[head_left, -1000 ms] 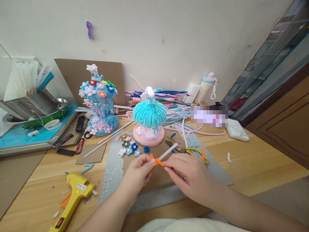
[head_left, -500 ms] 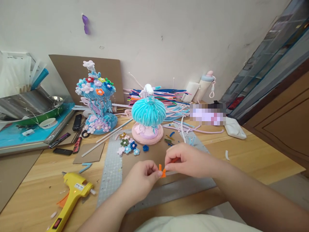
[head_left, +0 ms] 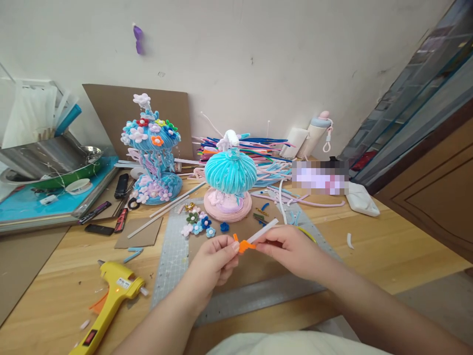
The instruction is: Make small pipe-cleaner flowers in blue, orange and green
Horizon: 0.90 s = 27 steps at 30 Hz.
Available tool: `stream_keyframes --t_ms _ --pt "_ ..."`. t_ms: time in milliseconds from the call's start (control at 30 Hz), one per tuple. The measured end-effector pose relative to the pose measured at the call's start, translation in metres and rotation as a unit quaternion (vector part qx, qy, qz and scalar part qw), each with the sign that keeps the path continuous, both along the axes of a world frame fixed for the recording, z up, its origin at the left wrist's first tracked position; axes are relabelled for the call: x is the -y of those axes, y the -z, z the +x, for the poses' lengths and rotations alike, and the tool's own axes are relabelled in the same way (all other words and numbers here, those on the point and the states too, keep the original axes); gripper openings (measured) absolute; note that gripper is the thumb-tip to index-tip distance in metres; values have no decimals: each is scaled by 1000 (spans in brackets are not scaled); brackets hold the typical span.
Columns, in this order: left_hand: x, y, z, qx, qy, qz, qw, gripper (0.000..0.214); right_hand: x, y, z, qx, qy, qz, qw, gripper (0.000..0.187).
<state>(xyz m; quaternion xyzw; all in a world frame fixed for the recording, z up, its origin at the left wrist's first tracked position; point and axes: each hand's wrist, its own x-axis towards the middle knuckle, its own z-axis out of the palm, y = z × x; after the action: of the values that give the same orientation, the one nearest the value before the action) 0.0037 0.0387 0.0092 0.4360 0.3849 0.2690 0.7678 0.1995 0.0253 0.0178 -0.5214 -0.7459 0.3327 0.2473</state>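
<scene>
My left hand (head_left: 216, 261) pinches one end of a short orange pipe cleaner (head_left: 242, 245). My right hand (head_left: 288, 249) is closed on the other end and on a white stick (head_left: 263, 230) that the orange piece is wound around. Both hands hover over a grey cutting mat (head_left: 173, 261) and a brown cardboard sheet (head_left: 251, 266). Just beyond them lie several small pipe-cleaner flowers (head_left: 199, 224) in front of a turquoise-and-pink pipe-cleaner mushroom (head_left: 229, 180).
A taller blue flower-covered mushroom (head_left: 153, 153) stands at the back left. A yellow glue gun (head_left: 111, 301) lies at front left. A heap of coloured pipe cleaners (head_left: 254, 153) lines the wall. A metal pan (head_left: 51, 162) on a blue board (head_left: 22, 207) sits far left.
Both hands twisted the orange piece; half a second ago the right hand hid the white stick, which now points up and right again.
</scene>
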Motion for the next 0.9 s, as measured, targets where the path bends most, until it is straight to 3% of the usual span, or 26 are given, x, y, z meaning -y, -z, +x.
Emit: stream_keyframes --t_ms 67,167,267,333,433,567,667,900 --pt "1 0 -1 -19 67 18 997 30 -10 6 3 -13 -42 -48 998 17" --pt "-1 8 -2 -134 139 116 974 28 -19 4 4 38 -100 -76 991 16" --pt "-5 18 -1 -269 86 236 930 28 -16 -9 -1 115 -100 -20 988 15" --pt "-8 24 -1 -287 21 262 921 28 -9 -19 -5 144 -76 35 986 15" --pt "-11 28 1 -233 -51 223 945 29 1 -23 -10 147 -33 91 984 17" --pt "-13 25 3 -117 -80 98 985 34 5 -13 -8 93 -8 125 988 16" --pt "-11 19 3 -59 -72 21 995 33 5 -5 -6 46 -7 136 990 16" --pt "-7 12 -4 69 2 -63 996 18 -4 16 -6 -100 -12 161 982 14"
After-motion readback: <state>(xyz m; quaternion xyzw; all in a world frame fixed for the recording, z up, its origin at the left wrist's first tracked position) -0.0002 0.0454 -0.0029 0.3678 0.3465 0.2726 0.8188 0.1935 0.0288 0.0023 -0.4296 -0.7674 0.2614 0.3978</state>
